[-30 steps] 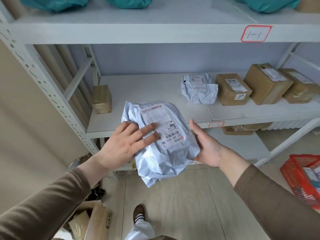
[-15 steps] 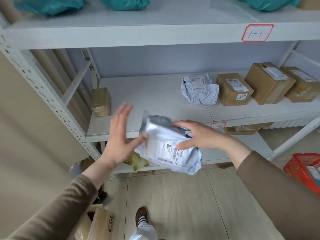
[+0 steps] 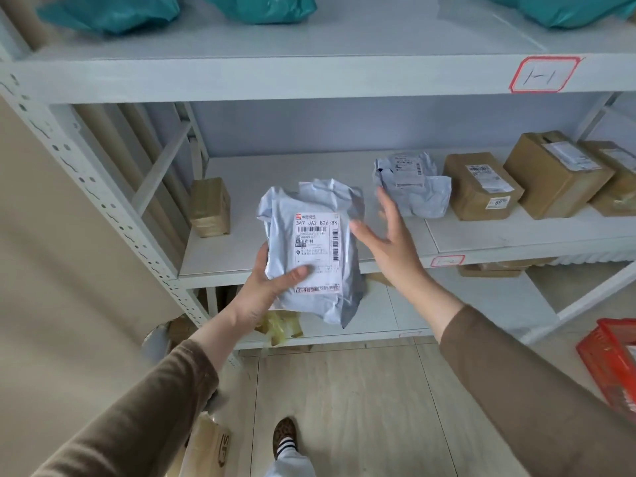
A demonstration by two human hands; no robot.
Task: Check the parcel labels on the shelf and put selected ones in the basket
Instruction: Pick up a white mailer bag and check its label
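Note:
A crumpled pale-grey mailer bag stands upright in front of the middle shelf, its white shipping label facing me and readable. My left hand grips its lower left corner, thumb across the label's bottom edge. My right hand hovers just right of the bag with spread fingers, holding nothing. A red plastic basket sits on the floor at the far right, partly cut off by the frame edge.
On the middle shelf lie another grey mailer, three labelled cardboard boxes to its right and a small taped box at the left. Teal bags sit on the top shelf. Boxes lie on the low shelf and floor.
The bag was turned over by my right hand and passed to my left hand; its label now faces me upright. My right hand let go and drew off to the right.

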